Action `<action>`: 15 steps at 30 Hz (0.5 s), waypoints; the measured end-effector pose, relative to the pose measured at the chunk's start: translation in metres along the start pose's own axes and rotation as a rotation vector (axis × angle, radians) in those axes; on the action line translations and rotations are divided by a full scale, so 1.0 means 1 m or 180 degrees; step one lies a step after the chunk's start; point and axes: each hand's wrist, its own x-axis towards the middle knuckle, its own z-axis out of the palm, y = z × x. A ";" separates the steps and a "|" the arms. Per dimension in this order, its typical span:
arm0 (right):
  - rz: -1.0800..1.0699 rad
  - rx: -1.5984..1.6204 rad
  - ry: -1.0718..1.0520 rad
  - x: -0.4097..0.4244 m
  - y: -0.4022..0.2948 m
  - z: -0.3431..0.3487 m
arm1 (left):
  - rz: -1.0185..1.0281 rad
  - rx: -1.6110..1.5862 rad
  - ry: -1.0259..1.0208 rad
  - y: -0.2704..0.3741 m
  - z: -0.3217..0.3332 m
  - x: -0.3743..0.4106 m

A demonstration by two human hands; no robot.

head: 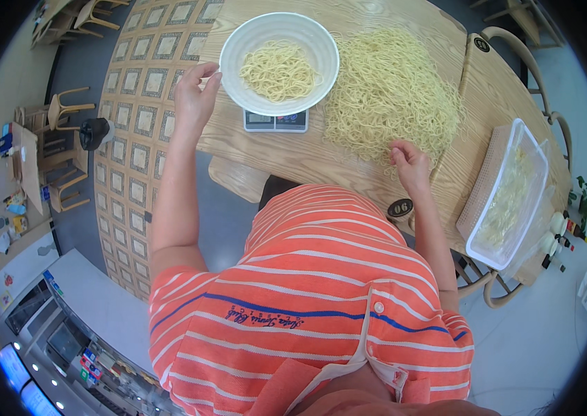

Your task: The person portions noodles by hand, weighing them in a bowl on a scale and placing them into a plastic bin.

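Observation:
A white bowl (231,83) sits on a small digital kitchen scale (260,126), with a portion of thin yellow noodles (280,72) inside. My left hand (195,99) is at the bowl's left rim, thumb and forefinger apart and their tips close to it; whether they touch is unclear. Right of the bowl, a large heap of loose noodles (392,93) lies directly on the wooden table (241,143). At the heap's near edge is my right hand (411,165), its fingers curled in beside some stray strands. I cannot tell whether any strand is pinched between them.
To the right stands a white perforated plastic basket (475,192) holding clear plastic bags with noodles (507,208). Several sauce bottles (559,242) are beyond it. Wooden chairs (512,44) line the table's far right side. A bench (239,179) shows below the table's near edge.

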 end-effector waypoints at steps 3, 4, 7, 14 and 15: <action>-0.0083 -0.0006 -0.0041 0.001 0.000 0.006 | 0.0004 0.0152 0.0149 -0.011 -0.002 -0.003; -0.0106 -0.0004 -0.0050 0.002 0.000 0.009 | -0.0039 0.0123 0.0135 -0.015 -0.004 -0.004; -0.0138 -0.0007 -0.0089 0.004 -0.003 0.015 | -0.0089 0.0113 0.0148 -0.023 -0.008 -0.006; -0.0304 -0.0653 -0.0125 0.003 -0.015 0.023 | -0.0030 -0.0146 0.0066 -0.020 -0.006 -0.001; -0.0361 -0.0716 -0.0097 0.003 -0.017 0.024 | 0.0192 -0.0173 -0.0072 -0.016 0.000 0.003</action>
